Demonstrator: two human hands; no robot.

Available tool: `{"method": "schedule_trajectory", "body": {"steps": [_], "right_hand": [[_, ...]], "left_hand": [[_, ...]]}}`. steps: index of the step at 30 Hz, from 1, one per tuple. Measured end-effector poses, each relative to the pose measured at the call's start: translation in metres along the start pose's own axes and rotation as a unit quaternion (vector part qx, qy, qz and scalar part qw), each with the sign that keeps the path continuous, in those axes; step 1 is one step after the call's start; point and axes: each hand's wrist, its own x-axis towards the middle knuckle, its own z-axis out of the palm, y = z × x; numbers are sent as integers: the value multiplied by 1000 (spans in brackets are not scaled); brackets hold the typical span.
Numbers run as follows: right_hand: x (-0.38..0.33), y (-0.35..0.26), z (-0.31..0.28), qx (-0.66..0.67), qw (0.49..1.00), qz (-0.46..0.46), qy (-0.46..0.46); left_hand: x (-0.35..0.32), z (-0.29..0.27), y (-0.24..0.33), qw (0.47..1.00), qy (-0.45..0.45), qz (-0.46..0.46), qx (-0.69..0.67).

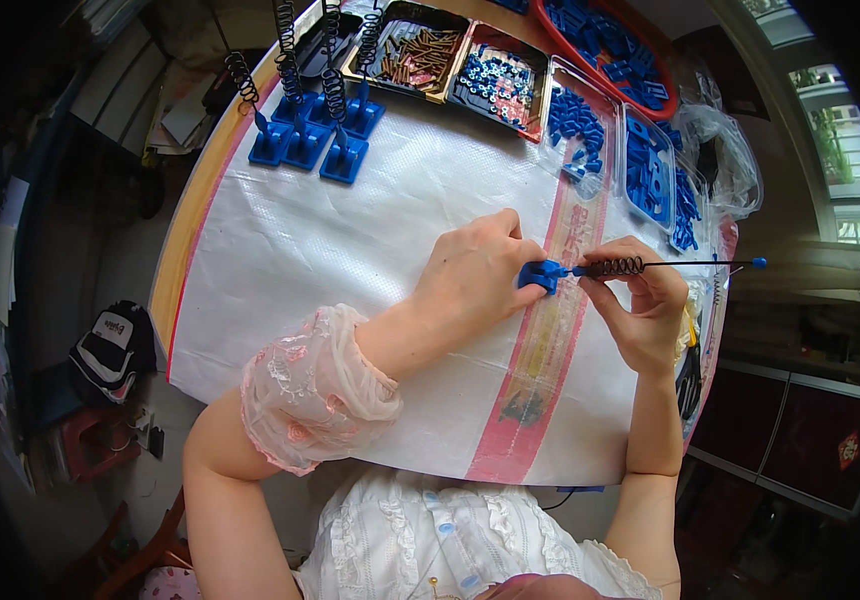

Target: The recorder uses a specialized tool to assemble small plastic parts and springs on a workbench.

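Over the middle of the white woven sheet, my left hand (478,268) pinches a small blue plastic base (540,277). My right hand (647,293) grips a thin black rod with a coil spring (614,266) wound round it. The rod lies nearly level, and its far end carries a blue tip (759,263). A small blue piece at the rod's near end meets the base, or nearly so; whether they are joined I cannot tell. At the upper left stand several blue bases with black springs (302,145) rising from them.
Along the far edge sit a tray of brass-coloured screws (418,57), a tray of small nuts (495,85), clear boxes of blue parts (577,125) and a red basin (662,60). Scissors-like black handles (690,385) lie beyond my right forearm. The white sheet (350,260) covers the table.
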Motion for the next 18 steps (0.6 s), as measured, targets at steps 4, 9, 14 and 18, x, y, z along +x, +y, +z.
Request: {"method": "schedule_trajectory", "body": {"steps": [4,9,14,18], "right_hand": [[0,2,0,-11,1000,-7,4],[2,3,-3,-36,999,-26,-6],[2,2,-2,-40,999,-19,1],[1,4,1,-34,999,-4,14]], "left_hand": [[0,1,-1,1000,4,5,-1],[0,1,-2,1000,0,1,-4],[0,1,-1,1000,1,0,-3],[-1,1,-1,1000,-1,-1,-2]]}}
